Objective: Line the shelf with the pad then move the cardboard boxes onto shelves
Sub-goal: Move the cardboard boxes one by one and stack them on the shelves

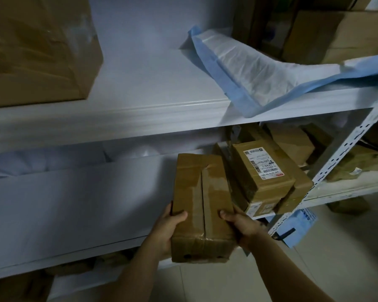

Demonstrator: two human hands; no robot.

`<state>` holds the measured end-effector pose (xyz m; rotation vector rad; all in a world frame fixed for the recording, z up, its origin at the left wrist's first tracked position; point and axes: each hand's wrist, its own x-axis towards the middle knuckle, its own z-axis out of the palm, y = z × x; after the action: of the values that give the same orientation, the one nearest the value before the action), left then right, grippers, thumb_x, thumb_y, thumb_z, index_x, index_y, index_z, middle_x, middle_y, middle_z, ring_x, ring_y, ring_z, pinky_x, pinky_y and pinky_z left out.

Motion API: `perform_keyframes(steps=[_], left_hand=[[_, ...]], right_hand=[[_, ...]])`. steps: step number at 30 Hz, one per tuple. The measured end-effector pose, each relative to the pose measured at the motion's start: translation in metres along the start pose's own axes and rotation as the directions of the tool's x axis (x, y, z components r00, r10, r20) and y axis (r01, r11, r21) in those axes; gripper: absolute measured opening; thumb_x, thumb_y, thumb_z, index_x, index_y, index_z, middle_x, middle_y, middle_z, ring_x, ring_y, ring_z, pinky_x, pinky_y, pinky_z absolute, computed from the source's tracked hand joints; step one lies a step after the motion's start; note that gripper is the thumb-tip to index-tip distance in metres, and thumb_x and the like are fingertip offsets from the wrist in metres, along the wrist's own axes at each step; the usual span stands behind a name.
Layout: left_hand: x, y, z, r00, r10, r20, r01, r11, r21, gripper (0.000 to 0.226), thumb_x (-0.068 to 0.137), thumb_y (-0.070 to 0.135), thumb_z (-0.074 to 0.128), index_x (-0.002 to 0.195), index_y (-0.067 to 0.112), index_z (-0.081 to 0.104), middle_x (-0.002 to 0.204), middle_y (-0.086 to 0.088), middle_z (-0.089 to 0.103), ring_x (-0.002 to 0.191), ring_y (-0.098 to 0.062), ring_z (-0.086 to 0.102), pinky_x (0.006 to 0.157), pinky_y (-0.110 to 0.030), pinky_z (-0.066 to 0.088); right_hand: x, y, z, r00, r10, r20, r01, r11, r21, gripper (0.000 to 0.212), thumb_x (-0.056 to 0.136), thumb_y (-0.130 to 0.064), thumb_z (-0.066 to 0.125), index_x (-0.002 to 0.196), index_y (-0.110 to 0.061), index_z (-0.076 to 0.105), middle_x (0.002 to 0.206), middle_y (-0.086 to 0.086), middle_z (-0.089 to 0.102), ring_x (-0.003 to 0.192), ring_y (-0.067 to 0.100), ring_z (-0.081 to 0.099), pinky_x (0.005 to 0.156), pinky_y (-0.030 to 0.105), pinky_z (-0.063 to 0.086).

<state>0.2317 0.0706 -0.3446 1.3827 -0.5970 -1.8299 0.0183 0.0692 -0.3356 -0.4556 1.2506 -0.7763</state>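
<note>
So the long brown taped cardboard box (202,205) is held in front of the lower shelf, its long axis pointing away towards the rack. The left hand (168,227) and right hand (242,227) clamp its near end from either side, thumbs on top, so neither is closer. The white upper shelf (151,83) sits above and ahead, with bare room between the big brown carton (37,46) on the left and the rumpled blue-and-white pad (260,77), which droops over the front lip on the right. I'd guess it needs a straight lift up and forward.
</note>
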Motion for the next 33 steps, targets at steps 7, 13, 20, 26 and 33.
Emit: perform_keyframes(steps=[7, 13, 20, 26, 33], left_hand=[[0.051, -0.012, 0.053, 0.897, 0.124, -0.425, -0.063, 0.986, 0.154, 0.022, 0.09, 0.028, 0.062, 0.1, 0.021, 0.045, 0.111, -0.008, 0.06, 0.107, -0.032, 0.058, 0.097, -0.052, 0.047], [0.074, 0.005, 0.079, 0.898, 0.076, -0.434, -0.04, 0.995, 0.093, 0.024, 0.095, 0.035, 0.052, 0.116, 0.025, 0.047, 0.119, -0.008, 0.059, 0.111, -0.036, 0.057, 0.096, -0.058, 0.046], [0.077, 0.011, 0.091, 0.896, 0.091, -0.434, -0.056, 0.994, 0.093, 0.033, 0.094, 0.037, 0.053, 0.125, 0.029, 0.048, 0.121, -0.005, 0.058, 0.116, -0.037, 0.054, 0.097, -0.061, 0.043], [0.053, 0.021, 0.091, 0.904, 0.095, -0.416, -0.042, 0.99, 0.135, 0.04, 0.095, 0.031, 0.053, 0.134, 0.025, 0.047, 0.131, -0.005, 0.056, 0.121, -0.033, 0.051, 0.1, -0.049, 0.041], [-0.005, 0.058, 0.066, 0.875, 0.201, -0.441, -0.121, 0.972, 0.203, 0.016, 0.095, 0.023, 0.056, 0.103, 0.008, 0.057, 0.1, -0.005, 0.053, 0.092, -0.022, 0.049, 0.078, -0.032, 0.04]], right_hand=[[0.035, 0.002, -0.011, 0.952, 0.048, -0.303, -0.026, 0.997, 0.075, 0.072, 0.069, -0.019, 0.08, 0.129, -0.005, 0.043, 0.121, 0.012, 0.056, 0.111, 0.033, 0.053, 0.091, 0.045, 0.044], [0.058, -0.007, -0.011, 0.982, 0.105, -0.157, -0.055, 0.954, 0.295, 0.087, 0.05, -0.033, 0.089, 0.125, -0.015, 0.049, 0.119, 0.016, 0.062, 0.109, 0.038, 0.058, 0.091, 0.052, 0.051], [0.069, -0.02, -0.022, 0.989, 0.088, -0.12, -0.047, 0.951, 0.306, 0.059, 0.074, -0.029, 0.077, 0.125, -0.016, 0.05, 0.117, 0.017, 0.063, 0.107, 0.038, 0.061, 0.093, 0.051, 0.05], [0.041, -0.032, -0.018, 0.979, 0.133, -0.156, -0.098, 0.972, 0.213, 0.05, 0.085, -0.027, 0.068, 0.124, -0.009, 0.042, 0.113, 0.014, 0.055, 0.12, 0.037, 0.05, 0.102, 0.048, 0.04], [-0.014, -0.045, 0.037, 0.966, 0.044, -0.257, 0.008, 0.98, 0.197, 0.033, 0.083, -0.018, 0.065, 0.113, -0.008, 0.056, 0.102, 0.015, 0.061, 0.097, 0.032, 0.06, 0.07, 0.042, 0.048]])
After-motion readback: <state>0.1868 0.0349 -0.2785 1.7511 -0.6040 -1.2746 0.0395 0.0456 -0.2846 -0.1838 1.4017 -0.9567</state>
